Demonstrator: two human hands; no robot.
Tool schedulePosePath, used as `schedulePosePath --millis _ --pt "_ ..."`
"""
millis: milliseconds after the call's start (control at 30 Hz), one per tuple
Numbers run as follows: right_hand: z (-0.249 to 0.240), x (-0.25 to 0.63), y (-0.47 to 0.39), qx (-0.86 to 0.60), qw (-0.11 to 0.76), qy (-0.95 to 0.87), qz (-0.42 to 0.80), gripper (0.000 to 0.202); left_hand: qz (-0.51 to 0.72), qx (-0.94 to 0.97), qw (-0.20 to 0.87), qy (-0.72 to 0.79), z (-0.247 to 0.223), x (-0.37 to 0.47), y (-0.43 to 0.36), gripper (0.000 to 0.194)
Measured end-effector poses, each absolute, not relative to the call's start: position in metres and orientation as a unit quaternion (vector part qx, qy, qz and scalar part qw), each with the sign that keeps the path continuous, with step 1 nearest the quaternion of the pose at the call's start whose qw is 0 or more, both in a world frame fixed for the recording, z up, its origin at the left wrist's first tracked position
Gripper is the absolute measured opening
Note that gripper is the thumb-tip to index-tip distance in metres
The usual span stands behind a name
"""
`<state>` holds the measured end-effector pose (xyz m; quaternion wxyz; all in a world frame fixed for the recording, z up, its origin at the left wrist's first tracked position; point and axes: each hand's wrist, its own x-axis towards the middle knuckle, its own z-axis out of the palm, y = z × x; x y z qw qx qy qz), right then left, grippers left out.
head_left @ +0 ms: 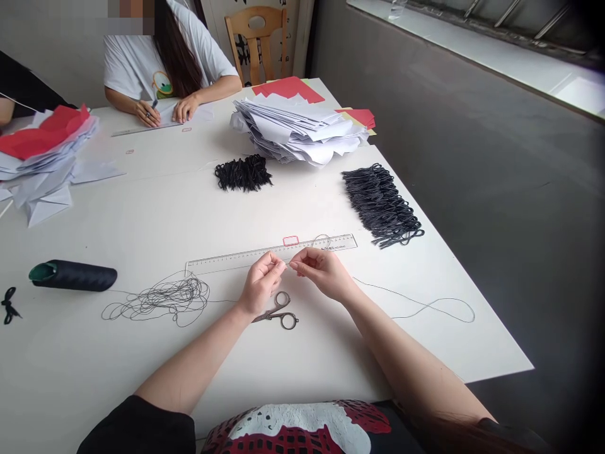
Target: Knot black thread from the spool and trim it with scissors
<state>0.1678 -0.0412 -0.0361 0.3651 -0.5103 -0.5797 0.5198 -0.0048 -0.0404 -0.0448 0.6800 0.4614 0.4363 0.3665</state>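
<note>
My left hand [263, 282] and my right hand [321, 271] meet just in front of the ruler, each pinching a thin dark thread [288, 264] between thumb and fingers. A clear ruler [227, 258] lies behind them at a slant. Under my left hand rest small metal scissors [282, 310], their blades partly hidden by my wrist. To the left spreads a loose tangle of thread [161, 299], with a black spool [80, 275] on its side beyond it. One long loop of thread [435, 306] trails out past my right forearm.
Bundled black cord loops [382, 205] lie at the right edge, and a smaller pile [243, 173] farther back. Stacked white papers [302, 129] stand behind. Across the white table [155, 208] a person [170, 69] holds a pen over paper. More papers [47, 148] lie far left.
</note>
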Motion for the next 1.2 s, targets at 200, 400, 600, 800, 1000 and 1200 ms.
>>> schedulePosePath --millis 200,400,600,800,1000,1200 --pt "-0.028 0.171 -0.042 -0.558 0.389 -0.592 0.431 0.024 0.361 0.465 0.679 0.439 -0.046 -0.006 -0.041 0.029" --pt "-0.028 0.190 -0.033 -0.613 0.496 -0.524 0.323 0.021 0.348 0.609 0.555 0.447 -0.044 -0.007 -0.043 0.024" --pt "-0.020 0.204 -0.035 -0.548 0.514 -0.633 0.186 0.014 0.385 0.792 0.172 0.442 -0.041 -0.007 -0.040 0.039" --pt "-0.015 0.188 -0.046 -0.429 0.367 -0.809 0.164 0.019 0.464 0.772 0.119 0.418 -0.042 -0.009 -0.035 0.033" --pt "-0.020 0.180 -0.049 -0.387 0.342 -0.843 0.148 0.018 0.482 0.762 0.210 0.378 -0.043 -0.005 -0.035 0.016" --pt "-0.018 0.185 -0.048 -0.405 0.355 -0.829 0.151 0.017 0.450 0.702 0.369 0.411 -0.040 -0.004 -0.041 0.009"
